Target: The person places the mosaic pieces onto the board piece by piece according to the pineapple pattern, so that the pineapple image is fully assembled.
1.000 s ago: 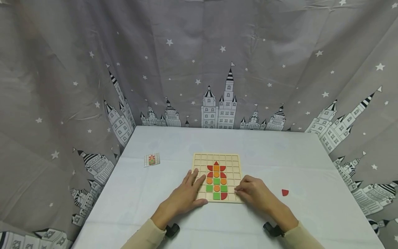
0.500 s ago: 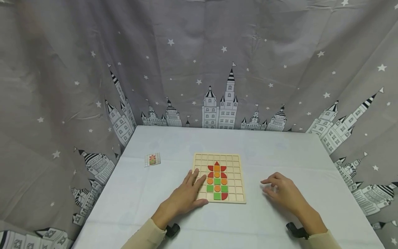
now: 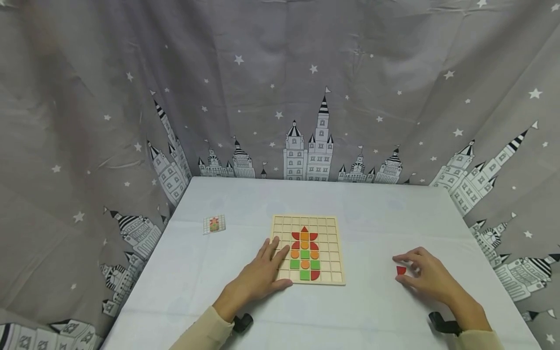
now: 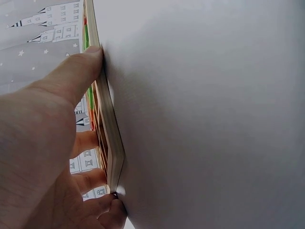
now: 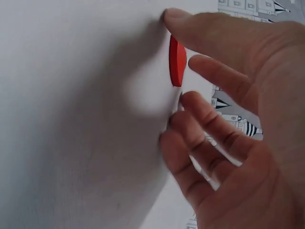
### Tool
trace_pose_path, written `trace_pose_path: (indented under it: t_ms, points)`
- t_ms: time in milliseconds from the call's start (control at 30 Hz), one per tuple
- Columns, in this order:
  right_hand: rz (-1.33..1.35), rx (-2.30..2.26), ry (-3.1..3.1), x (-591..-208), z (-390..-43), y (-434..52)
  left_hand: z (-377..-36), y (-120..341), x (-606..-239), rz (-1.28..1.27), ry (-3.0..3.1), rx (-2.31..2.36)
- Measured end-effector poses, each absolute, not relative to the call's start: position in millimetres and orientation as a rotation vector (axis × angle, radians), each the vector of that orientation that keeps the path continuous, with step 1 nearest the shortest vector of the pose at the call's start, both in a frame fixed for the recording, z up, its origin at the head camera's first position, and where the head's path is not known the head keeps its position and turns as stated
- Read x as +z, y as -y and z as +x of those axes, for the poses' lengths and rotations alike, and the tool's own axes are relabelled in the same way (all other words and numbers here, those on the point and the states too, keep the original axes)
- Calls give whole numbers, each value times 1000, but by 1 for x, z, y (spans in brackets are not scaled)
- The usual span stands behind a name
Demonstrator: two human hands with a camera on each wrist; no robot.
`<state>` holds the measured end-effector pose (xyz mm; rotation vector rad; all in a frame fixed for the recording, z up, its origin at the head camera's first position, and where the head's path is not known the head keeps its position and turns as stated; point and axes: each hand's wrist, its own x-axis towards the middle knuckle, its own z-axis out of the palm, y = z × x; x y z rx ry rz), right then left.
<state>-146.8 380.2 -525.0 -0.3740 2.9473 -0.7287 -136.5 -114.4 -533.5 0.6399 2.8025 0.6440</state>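
The right hand curls its fingers around a small red piece that lies flat on the worktop. The thumb sits on the near side and the fingertips on the far side. The right wrist view shows them at the piece's edges, though whether they press it cannot be told. The piece lies well apart from the wooden grid board, to its right. The left hand lies with straight fingers over the board's near left corner, its thumb along the near edge, holding the board flat. On the board sits a pattern of red, orange and green pieces. A small pattern card lies farther left on the worktop.
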Motion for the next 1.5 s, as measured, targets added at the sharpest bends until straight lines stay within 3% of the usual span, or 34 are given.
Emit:
trace_pose_path:
  t_ms: [500,1100,1500]
  points:
    - [-566,-806,-2953,-534,-152,-367,-136,114,-534,639,-2806,634]
    - [-532,-916,-2861,-524,-152,-319,-137,115,-536,648,-2808,653]
    - [-753,-1006,-2790,-521,-157,-280,-137,114,-534,637,-2809,649]
